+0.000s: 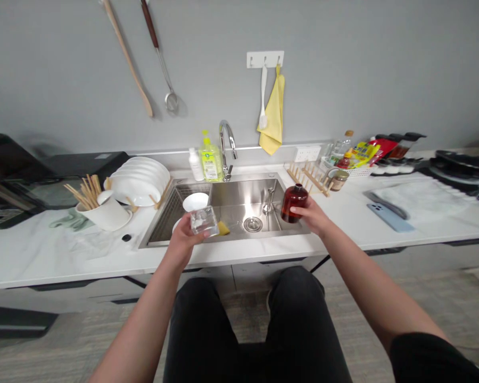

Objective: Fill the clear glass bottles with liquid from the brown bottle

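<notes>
My left hand [183, 234] is closed around a clear, square-sided container [204, 220], held over the front left of the steel sink [227, 242]. What is inside the container, if anything, I cannot make out. In my right hand [312, 214] is an amber bottle [294, 203], upright above the sink's right edge, with no cap on its neck. White bowls [196, 201] stand in the left part of the sink. A yellow sponge or cloth [223, 229] shows just behind the clear container, partly hidden by it.
A curved faucet [228, 143] rises behind the sink, beside a green soap bottle [211, 162]. Left are white plates [139, 181], a chopstick holder [107, 214] and a small black cap [126, 238]. Right are a wooden rack [313, 178] and a phone [389, 217].
</notes>
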A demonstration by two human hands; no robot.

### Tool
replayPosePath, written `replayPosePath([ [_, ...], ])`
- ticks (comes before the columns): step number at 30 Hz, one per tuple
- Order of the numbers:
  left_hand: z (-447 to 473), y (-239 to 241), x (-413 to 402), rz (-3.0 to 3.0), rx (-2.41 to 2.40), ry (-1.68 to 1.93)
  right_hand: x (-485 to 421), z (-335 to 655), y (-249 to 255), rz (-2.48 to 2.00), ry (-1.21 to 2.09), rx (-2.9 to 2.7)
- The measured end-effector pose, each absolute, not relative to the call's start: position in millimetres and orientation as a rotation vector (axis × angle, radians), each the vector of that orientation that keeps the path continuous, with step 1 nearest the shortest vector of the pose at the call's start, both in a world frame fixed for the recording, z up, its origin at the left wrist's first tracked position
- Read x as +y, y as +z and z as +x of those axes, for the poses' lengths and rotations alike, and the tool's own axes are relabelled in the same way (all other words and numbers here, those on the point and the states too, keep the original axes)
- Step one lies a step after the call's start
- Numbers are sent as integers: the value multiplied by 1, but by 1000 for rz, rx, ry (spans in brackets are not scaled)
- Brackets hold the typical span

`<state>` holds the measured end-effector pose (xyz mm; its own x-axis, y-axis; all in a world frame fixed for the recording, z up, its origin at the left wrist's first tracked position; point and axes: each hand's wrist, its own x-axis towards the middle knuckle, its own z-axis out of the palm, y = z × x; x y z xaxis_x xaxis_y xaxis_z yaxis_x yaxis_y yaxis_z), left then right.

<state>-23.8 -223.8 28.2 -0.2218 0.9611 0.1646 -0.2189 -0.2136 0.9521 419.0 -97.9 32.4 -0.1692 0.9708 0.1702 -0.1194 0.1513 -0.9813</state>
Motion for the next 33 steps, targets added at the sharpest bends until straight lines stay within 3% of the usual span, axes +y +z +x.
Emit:
replayPosePath([
  [6, -27, 57, -151, 1167, 944, 1532, -81, 338, 25, -766, 1587, -1460],
  [19, -16, 24, -21, 1043, 666, 1461, 20, 247, -10, -741, 1576, -1332],
  [33, -17, -4, -9, 997, 664, 1416, 32, 257, -35, -745, 1595, -1578],
])
